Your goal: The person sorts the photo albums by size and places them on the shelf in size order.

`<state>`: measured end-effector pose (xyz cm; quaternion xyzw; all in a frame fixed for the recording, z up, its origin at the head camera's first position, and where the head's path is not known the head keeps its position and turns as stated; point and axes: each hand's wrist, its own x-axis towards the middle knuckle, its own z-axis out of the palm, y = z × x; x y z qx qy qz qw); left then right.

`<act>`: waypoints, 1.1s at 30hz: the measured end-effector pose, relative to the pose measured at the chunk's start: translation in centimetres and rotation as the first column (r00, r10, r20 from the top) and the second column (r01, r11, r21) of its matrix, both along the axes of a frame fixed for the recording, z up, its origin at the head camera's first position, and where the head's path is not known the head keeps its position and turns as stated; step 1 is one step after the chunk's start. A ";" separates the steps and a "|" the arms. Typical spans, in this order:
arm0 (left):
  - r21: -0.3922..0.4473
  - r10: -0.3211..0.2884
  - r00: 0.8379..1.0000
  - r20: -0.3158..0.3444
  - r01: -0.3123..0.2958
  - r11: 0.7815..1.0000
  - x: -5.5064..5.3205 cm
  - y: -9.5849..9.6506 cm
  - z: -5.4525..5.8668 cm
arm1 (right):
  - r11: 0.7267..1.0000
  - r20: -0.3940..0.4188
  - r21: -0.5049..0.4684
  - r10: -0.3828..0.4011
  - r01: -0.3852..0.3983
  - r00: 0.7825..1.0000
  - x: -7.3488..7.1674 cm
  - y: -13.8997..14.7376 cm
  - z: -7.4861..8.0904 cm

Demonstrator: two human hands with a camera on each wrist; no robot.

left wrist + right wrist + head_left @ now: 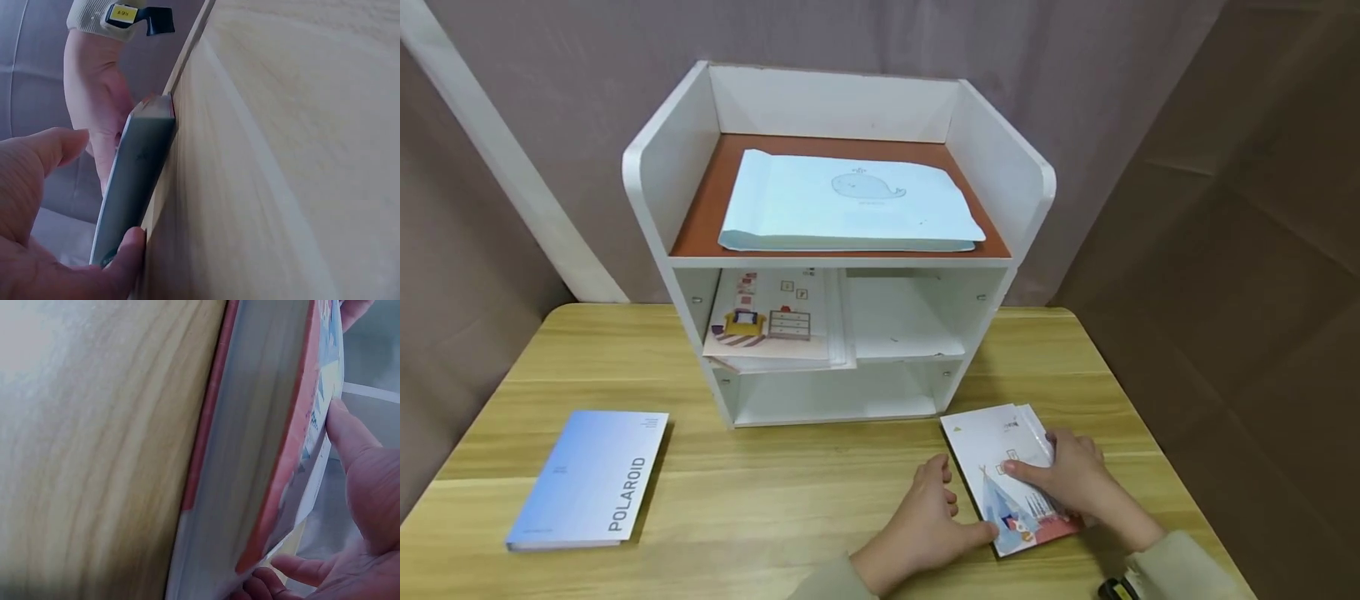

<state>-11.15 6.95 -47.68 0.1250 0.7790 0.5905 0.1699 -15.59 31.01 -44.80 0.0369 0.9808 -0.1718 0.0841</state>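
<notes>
Between both hands' fingers, the book (1000, 492) lies on the table (775, 508); the right hand (1078, 477) grips one edge, thumb on the cover, other fingertips partly hidden. The left hand (925, 523) parts thumb and fingers wide opposite (any touch is hard to tell).

1. A thick book (259, 406) with red-edged covers shows its pale page side.
2. The right hand (375, 512) presses its thumb on the illustrated cover, fingers curled near the book's lower edge.
3. Part of the left hand (356, 311) appears at the top right.
4. Wooden tabletop (94, 462) fills the left.
</notes>
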 end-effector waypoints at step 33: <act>0.346 -0.144 0.990 -0.004 0.137 0.928 0.1 -1.6 0.2 | 0.757 0.088 -0.636 -0.121 0.150 0.989 1.3 -2.6 1.6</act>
